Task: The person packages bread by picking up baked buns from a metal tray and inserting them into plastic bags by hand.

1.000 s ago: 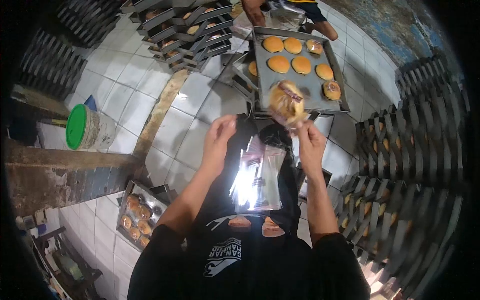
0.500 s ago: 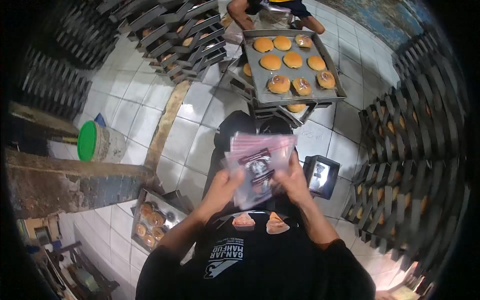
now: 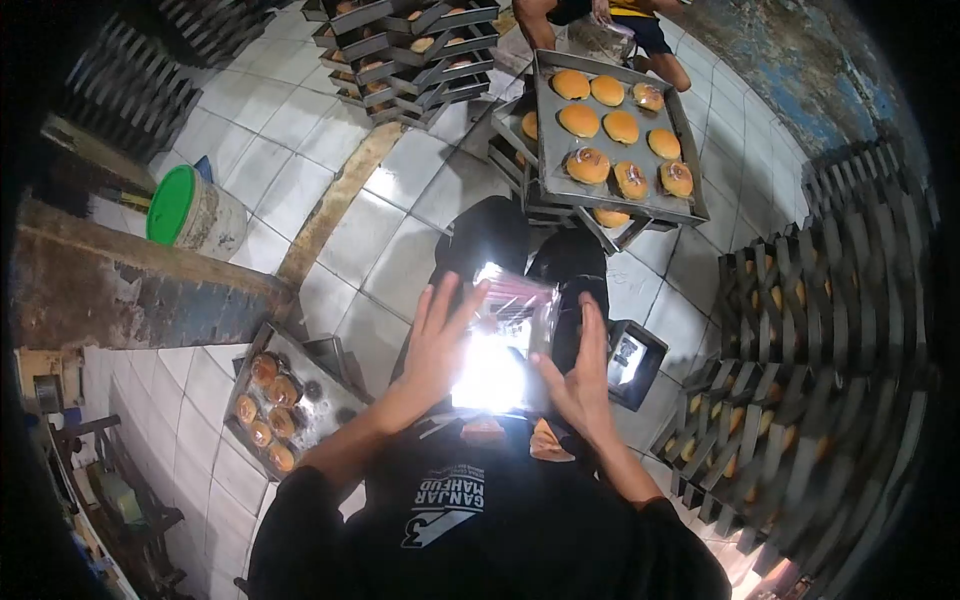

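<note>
At the far left, a bucket with a green lid [image 3: 205, 215] stands on the tiled floor. Below it, a metal tray [image 3: 335, 408] carries six round buns [image 3: 284, 391]. The left hand [image 3: 432, 340] is open, fingers straight and parted, along the left side of a pile of clear plastic bags [image 3: 512, 325]. The bags lie over the lap, directly between the two hands; glare whitens their lower part and hides how the left thumb meets them. The right hand [image 3: 583, 378] is open too, fingers extended upward beside the pile, its thumb reaching in to the lower right edge. Beyond the knees, a larger baking tray [image 3: 672, 114] holds nine buns in three rows, some in printed wrappers. Just right of the right hand, a small dark box [image 3: 652, 381] contains a shiny printed packet [image 3: 627, 357]. Farther right rise stacked trays [image 3: 800, 290] with buns inside.
</note>
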`<act>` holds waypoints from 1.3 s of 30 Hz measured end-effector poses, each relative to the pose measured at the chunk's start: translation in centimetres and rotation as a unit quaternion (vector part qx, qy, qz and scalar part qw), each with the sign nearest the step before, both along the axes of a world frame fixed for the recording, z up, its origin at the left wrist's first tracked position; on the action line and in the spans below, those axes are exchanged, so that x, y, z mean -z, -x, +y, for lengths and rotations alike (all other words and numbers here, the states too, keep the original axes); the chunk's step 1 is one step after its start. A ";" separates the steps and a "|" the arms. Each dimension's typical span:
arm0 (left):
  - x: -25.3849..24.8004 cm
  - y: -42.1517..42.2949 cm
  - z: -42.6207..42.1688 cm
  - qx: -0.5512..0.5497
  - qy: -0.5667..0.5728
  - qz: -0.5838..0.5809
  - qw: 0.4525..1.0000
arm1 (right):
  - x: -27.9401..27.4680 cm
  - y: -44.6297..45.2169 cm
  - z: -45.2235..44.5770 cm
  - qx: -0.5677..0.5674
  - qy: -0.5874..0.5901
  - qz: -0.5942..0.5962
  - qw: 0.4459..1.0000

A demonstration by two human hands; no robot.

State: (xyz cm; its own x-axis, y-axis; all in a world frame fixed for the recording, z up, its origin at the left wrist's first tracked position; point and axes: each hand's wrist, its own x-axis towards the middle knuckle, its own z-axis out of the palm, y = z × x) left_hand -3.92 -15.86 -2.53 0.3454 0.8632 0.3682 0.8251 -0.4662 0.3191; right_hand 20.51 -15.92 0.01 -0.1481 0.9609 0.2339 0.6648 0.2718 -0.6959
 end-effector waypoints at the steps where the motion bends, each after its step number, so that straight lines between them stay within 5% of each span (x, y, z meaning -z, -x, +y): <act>1: 0.1 0.2 0.1 0.033 0.000 -0.012 0.999 | -2.4 0.0 0.8 -0.027 -0.080 -0.077 0.994; 4: -0.9 0.5 0.8 0.106 -0.132 -0.046 0.985 | -5.8 -1.2 3.5 -0.161 -0.026 -0.127 0.978; 6: -3.7 -0.8 1.4 0.010 0.183 -0.312 0.932 | -6.9 -1.3 4.6 -0.147 0.116 -0.024 0.982; 8: -3.3 -0.9 2.2 -0.025 0.329 -0.395 0.857 | -7.5 -1.3 6.9 -0.181 0.093 0.006 0.979; 12: -2.8 -0.2 3.1 0.025 0.313 -0.309 0.898 | -7.1 -1.9 10.4 -0.217 0.172 0.014 0.961; 16: -4.9 -1.5 4.6 0.064 0.229 -0.363 0.901 | -8.4 -2.9 13.4 -0.292 0.272 0.128 0.908; 17: -6.5 0.2 5.4 0.076 0.482 -0.302 0.819 | -8.5 -3.1 15.5 -0.337 0.267 0.145 0.891; 18: -6.2 0.2 6.1 0.033 0.492 -0.418 0.763 | -8.2 -3.4 18.1 -0.380 0.260 0.161 0.873; 20: -5.7 0.2 7.2 -0.059 0.492 -0.626 0.601 | -5.7 -4.2 25.1 -0.294 0.261 0.253 0.884; 22: -2.5 1.5 10.0 -0.049 0.396 -0.666 0.630 | 0.6 -6.0 35.3 -0.103 0.242 0.249 0.932; 23: -2.3 1.0 11.3 -0.062 0.383 -0.706 0.593 | 4.0 -7.1 40.1 -0.025 0.255 0.273 0.927; 26: -0.4 -1.3 12.7 -0.106 0.407 -0.744 0.520 | 11.7 -8.8 49.8 0.111 0.288 0.081 0.948; 28: -0.2 -1.9 13.0 -0.117 0.409 -0.702 0.571 | 15.5 -8.2 53.1 0.203 0.302 -0.078 0.928; 29: -0.4 -1.8 13.1 -0.115 0.408 -0.697 0.579 | 18.3 -8.5 54.6 0.196 0.280 -0.047 0.938; 32: -0.2 -1.9 13.1 -0.143 0.398 -0.700 0.575 | 14.8 -3.8 52.5 0.204 0.227 0.100 0.947; 33: -0.1 -2.1 13.2 -0.153 0.394 -0.706 0.568 | 16.0 -2.9 53.6 0.226 0.155 -0.023 0.961; 35: -0.1 -2.1 13.5 -0.157 0.390 -0.715 0.559 | 18.6 -1.1 52.0 0.155 0.031 -0.019 0.987; 38: -0.9 -2.2 14.4 -0.155 0.366 -0.742 0.540 | 16.2 1.0 49.7 0.087 0.037 0.022 0.995; 39: -1.6 -2.3 14.8 -0.162 0.350 -0.759 0.524 | 15.8 0.6 49.7 0.071 0.061 0.138 0.986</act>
